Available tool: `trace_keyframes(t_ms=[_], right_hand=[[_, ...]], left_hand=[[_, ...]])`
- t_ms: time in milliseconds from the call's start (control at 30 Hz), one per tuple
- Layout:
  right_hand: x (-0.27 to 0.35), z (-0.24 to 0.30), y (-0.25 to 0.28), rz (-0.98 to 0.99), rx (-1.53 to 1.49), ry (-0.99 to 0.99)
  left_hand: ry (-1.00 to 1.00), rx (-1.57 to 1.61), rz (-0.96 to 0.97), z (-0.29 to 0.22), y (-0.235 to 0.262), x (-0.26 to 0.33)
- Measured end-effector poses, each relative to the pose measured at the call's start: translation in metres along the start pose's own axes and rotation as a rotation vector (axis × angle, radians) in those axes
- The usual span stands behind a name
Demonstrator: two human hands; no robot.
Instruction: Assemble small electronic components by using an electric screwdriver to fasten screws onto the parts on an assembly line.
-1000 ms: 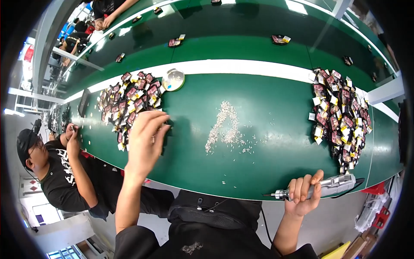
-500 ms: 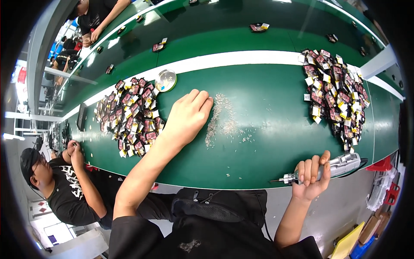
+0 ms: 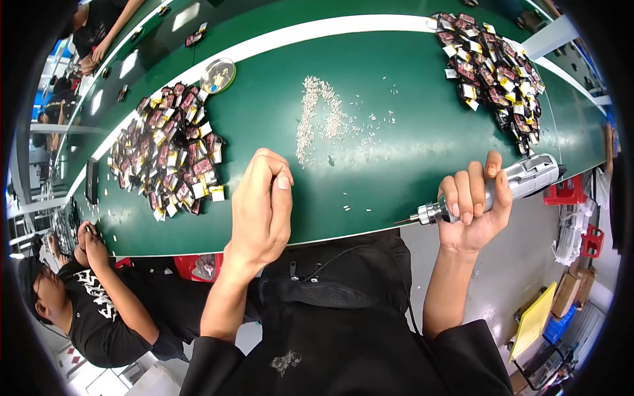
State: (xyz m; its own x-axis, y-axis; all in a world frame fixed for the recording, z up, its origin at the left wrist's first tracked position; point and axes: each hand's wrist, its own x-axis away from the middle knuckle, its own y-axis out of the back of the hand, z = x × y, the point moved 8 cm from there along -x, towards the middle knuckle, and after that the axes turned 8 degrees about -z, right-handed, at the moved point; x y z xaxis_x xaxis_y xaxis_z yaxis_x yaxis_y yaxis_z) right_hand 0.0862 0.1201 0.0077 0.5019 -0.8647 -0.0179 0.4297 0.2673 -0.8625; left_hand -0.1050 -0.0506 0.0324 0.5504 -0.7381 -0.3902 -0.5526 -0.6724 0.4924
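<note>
My left hand [image 3: 259, 214] is above the near edge of the green table, fingers curled into a closed fist with the thumb along the side. Whatever it may hold is hidden. In my right hand [image 3: 472, 201] is a grey electric screwdriver [image 3: 531, 175], its thin bit pointing left along the table edge. A scattered heap of tiny pale rod-like pieces, perhaps screws, [image 3: 305, 132] lies beyond both hands. Left of it sits a pile of small black parts with white and yellow tags [image 3: 172, 155]. A similar black-part pile [image 3: 495, 72] stands at the far right.
A round shallow dish [image 3: 230, 84] with small bits inside stands behind the left pile. Past the white strip [image 3: 317, 28] runs another green surface carrying a few black parts. A co-worker [image 3: 105, 297] sits at the left. Red stools [image 3: 564, 191] stand at the right.
My left hand has drawn back from beside the heap of tiny pieces toward me, and is now a fist. My right hand keeps hold of the screwdriver. The whole view has shifted.
</note>
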Motion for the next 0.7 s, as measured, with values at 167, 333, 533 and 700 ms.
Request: trace_keyframes(t_ms=[167, 333, 533, 700], right_hand=[[0.010, -0.023, -0.040, 0.194, -0.112, -0.061], [0.012, -0.028, -0.060, 0.217, -0.159, -0.051], [0.014, -0.028, -0.063, 0.112, -0.207, -0.005], [0.017, -0.032, -0.066, 0.104, -0.215, 0.007]], left_hand=[[0.182, 0.192, -0.101, 0.008, -0.010, 0.034], [0.286, 0.528, -0.131, 0.004, -0.018, 0.048], [0.387, 0.851, -0.130, 0.000, -0.032, 0.057], [0.497, 1.121, -0.056, -0.004, -0.046, 0.060]])
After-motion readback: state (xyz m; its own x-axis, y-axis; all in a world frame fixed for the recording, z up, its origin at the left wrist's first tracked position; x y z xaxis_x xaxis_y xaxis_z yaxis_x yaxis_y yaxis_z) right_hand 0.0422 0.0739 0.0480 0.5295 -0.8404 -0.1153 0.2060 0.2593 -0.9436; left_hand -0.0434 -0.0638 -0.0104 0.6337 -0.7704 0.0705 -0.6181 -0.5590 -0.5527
